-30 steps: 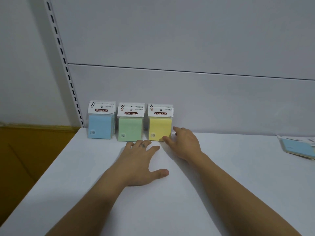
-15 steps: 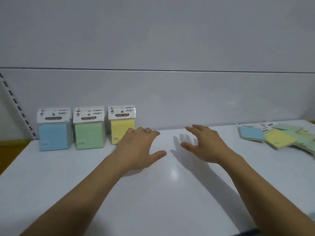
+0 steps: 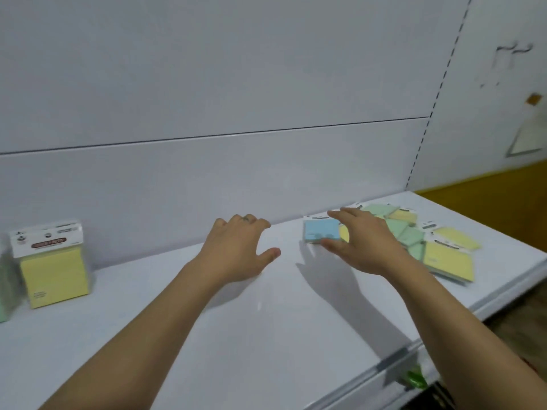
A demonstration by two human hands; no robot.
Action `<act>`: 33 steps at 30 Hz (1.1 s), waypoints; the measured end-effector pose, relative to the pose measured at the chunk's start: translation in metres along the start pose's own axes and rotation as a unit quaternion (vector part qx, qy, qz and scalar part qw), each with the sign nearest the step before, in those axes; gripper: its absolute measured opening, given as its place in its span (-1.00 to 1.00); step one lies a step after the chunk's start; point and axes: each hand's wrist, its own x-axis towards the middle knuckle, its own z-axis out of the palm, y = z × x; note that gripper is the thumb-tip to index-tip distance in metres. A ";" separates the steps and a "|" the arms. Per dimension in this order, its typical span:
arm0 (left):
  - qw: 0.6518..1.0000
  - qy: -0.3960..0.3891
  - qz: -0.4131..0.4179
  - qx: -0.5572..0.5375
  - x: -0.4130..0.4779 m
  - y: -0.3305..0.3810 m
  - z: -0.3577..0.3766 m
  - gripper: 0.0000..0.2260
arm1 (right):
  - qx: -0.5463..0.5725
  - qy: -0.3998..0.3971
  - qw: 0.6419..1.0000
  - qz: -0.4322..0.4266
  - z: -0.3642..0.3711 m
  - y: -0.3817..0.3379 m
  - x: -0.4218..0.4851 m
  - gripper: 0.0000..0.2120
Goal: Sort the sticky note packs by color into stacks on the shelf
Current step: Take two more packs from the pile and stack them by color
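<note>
Fingers (image 3: pixel 344 216) on our right hand (image 3: pixel 370 247) are spread wide and holding nothing. They hover right over the pale blue square sticky note pack (image 3: pixel 321 230) at the left end of the messy pile of green and yellow packs (image 3: pixel 414 235) on the white shelf (image 3: pixel 266 321). Can't tell if the thumb touches it, tbh. Our left hand (image 3: pixel 236 253) is mid-shelf, loose, splayed and empty. Way off left, the upright yellow stack (image 3: pixel 54 276) stands beside the green stack (image 3: pixel 6 288), which is half cut off.
</note>
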 end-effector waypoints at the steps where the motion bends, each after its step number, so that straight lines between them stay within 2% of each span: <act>1: 1.000 0.000 -0.001 -0.001 0.010 0.012 0.001 -0.48 | 0.000 0.005 1.000 0.007 -0.004 0.014 0.001 -0.39; 5: 0.999 -0.015 -0.039 -0.010 0.051 0.055 0.014 -0.50 | 0.011 0.020 0.999 0.039 -0.016 0.070 0.006 -0.43; 11: 0.980 -0.054 -0.177 -0.071 0.104 0.090 0.044 -0.48 | 0.003 0.010 0.998 0.062 -0.011 0.127 0.017 -0.46; 14: 0.967 -0.069 -0.220 -0.108 0.121 0.100 0.058 -0.48 | 0.010 0.005 0.998 0.064 -0.009 0.141 0.028 -0.48; 20: 0.960 -0.066 -0.253 -0.101 0.137 0.112 0.076 -0.43 | -0.006 -0.008 0.999 0.049 0.002 0.131 0.049 -0.46; 23: 0.956 -0.065 -0.258 -0.124 0.145 0.112 0.078 -0.48 | -0.039 -0.039 0.998 0.041 0.014 0.116 0.057 -0.42; 27: 0.951 -0.053 -0.263 -0.151 0.146 0.115 0.086 -0.48 | -0.077 -0.037 0.995 0.052 0.026 0.105 0.062 -0.40; 33: 0.908 -0.025 -0.326 -0.264 0.143 0.105 0.096 -0.38 | -0.089 -0.031 0.994 0.051 0.035 0.103 0.065 -0.38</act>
